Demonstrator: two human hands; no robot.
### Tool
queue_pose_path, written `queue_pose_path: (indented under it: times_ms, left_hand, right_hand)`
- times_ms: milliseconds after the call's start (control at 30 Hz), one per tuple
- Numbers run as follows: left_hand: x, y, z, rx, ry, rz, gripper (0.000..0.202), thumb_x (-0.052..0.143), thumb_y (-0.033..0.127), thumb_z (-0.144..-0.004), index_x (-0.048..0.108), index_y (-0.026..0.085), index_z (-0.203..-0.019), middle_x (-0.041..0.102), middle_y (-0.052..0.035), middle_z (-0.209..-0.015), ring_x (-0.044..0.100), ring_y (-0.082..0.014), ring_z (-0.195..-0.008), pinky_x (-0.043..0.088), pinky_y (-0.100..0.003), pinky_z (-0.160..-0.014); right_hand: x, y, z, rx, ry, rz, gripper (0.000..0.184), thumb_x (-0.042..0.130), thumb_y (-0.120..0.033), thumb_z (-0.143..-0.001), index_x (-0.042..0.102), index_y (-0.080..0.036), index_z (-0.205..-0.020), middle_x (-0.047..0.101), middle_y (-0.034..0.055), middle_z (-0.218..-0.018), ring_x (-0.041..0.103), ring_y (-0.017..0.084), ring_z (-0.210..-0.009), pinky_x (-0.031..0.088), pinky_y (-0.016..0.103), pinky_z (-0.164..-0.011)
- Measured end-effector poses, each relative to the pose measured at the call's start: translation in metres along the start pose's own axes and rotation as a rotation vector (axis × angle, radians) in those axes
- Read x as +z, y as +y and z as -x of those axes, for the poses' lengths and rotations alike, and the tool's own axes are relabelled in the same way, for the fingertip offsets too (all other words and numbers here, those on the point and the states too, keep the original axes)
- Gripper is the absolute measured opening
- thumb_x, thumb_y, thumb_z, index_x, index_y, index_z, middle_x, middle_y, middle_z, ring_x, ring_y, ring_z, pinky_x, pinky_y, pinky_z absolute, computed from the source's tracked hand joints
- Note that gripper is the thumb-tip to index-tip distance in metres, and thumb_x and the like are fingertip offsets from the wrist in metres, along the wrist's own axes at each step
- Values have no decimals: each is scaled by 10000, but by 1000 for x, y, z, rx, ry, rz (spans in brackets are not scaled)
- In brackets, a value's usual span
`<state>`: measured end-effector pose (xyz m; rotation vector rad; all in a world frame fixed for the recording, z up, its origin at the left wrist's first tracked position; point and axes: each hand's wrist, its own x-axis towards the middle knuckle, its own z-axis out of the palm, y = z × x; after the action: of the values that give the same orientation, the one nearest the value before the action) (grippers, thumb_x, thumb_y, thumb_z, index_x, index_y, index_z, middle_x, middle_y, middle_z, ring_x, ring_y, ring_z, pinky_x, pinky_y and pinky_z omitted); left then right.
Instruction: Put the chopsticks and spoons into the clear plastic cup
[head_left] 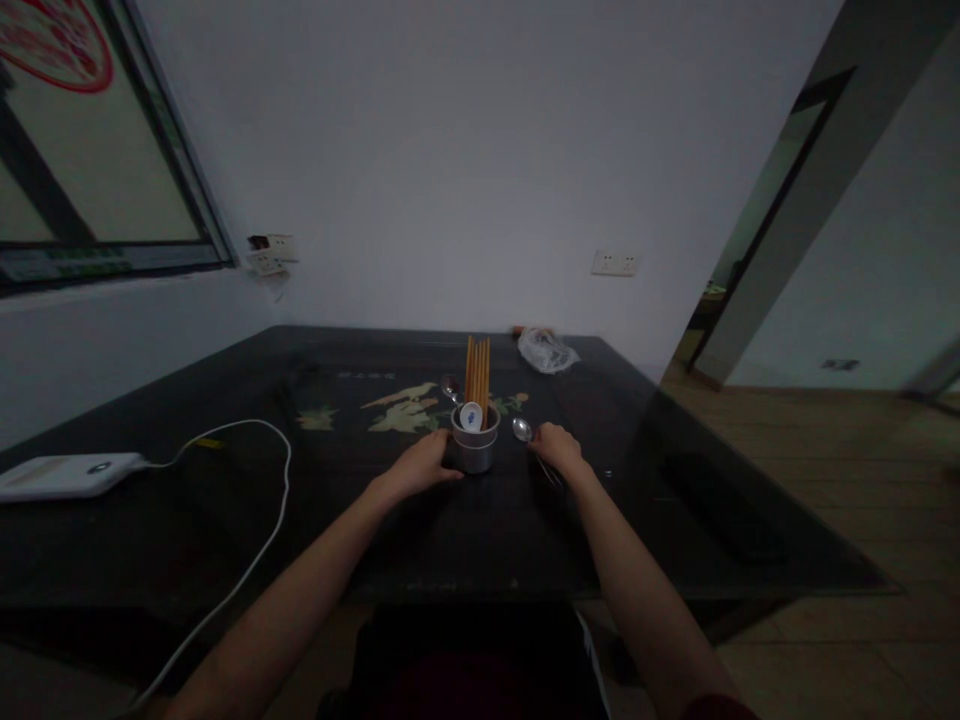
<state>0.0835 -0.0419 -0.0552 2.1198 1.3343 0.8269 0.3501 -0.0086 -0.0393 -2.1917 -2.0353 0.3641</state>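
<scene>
A small metal cup point(475, 447) stands on the dark table point(375, 520), holding several upright wooden chopsticks point(478, 370) and a white-and-blue ceramic spoon point(471, 415). My left hand point(422, 464) rests against the cup's left side, fingers curled round it. My right hand point(559, 449) is closed on the handle of a metal spoon point(522, 430), whose bowl points up and left, just right of the cup. Another metal spoon point(451, 388) lies behind the cup.
A crumpled clear plastic bag point(547, 351) lies at the table's far edge. A white device point(67, 475) with a white cable point(262, 520) sits at the left. A dark flat object point(724, 505) lies at the right. Wall sockets point(613, 263) are behind.
</scene>
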Motion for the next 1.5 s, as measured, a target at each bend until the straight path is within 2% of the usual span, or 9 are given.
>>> queue_pose_path:
  times_ms: [133, 267, 533, 667, 800, 967, 1133, 1300, 1500]
  left_hand:
    - [-10, 6, 5, -57, -39, -297, 369, 761, 365, -582, 623, 191, -877, 659, -102, -952, 622, -286, -885, 472, -331, -740]
    - [-17, 14, 7, -109, -117, -365, 219, 660, 421, -695, 639, 203, -702, 654, -50, -726, 612, -210, -662, 413, -261, -573]
    - [-12, 40, 11, 129, -337, -95, 232, 567, 363, -796, 663, 176, -699, 637, 1, -629, 565, -124, -576, 370, -208, -546]
    - [-8, 52, 13, 141, -427, 81, 292, 520, 386, -844, 645, 151, -723, 654, -14, -657, 593, -125, -595, 420, -207, -573]
    - [-10, 61, 14, 195, -263, 89, 295, 491, 366, -872, 643, 153, -735, 658, -19, -679, 596, -125, -628, 438, -222, -623]
    - [-11, 65, 15, 208, -134, 87, 304, 464, 372, -887, 641, 155, -770, 658, -20, -686, 599, -127, -641, 452, -228, -631]
    - [-6, 66, 18, 221, -93, 118, 257, 463, 355, -890, 627, 158, -862, 654, -11, -696, 591, -110, -590, 457, -216, -606]
    - [-5, 69, 21, 263, -55, 81, 244, 461, 324, -892, 629, 161, -824, 646, -1, -662, 589, -105, -569, 452, -216, -609]
    - [-3, 66, 21, 284, 238, 48, 161, 536, 295, -847, 640, 178, -886, 685, -32, -815, 619, -146, -705, 487, -261, -681]
  right_hand:
    - [3, 3, -5, -14, 3, -54, 211, 625, -328, -761, 683, -167, -885, 687, 143, -1001, 653, 268, -955, 463, 299, -736]
    - [6, 9, -13, -40, 1, -131, 162, 654, -303, -732, 697, -174, -821, 705, 111, -907, 664, 227, -876, 447, 248, -668]
    - [0, 10, -14, -107, 39, -402, 139, 681, -278, -704, 679, -149, -653, 672, 38, -631, 627, 140, -628, 404, 197, -545]
    - [-13, 7, -6, -203, 91, -679, 184, 649, -310, -720, 639, -136, -659, 602, -4, -512, 526, 97, -454, 366, 193, -462]
    - [-26, 2, 4, -375, 105, -1055, 284, 663, -419, -695, 598, -143, -707, 589, -23, -508, 428, 60, -376, 311, 177, -391]
    - [-33, -10, 17, -462, 6, -1329, 345, 710, -454, -655, 606, -148, -779, 621, -21, -543, 445, 53, -355, 280, 163, -337]
    - [-30, -25, 29, -543, -151, -1458, 333, 744, -423, -647, 588, -164, -787, 639, -21, -567, 511, 67, -376, 364, 164, -354]
    - [-26, -37, 36, -583, -192, -1523, 318, 759, -406, -645, 577, -170, -758, 639, -23, -551, 554, 86, -394, 411, 170, -374]
    - [-20, -51, 46, -608, -194, -1577, 304, 779, -381, -632, 575, -170, -711, 670, -5, -607, 599, 101, -448, 449, 180, -405]
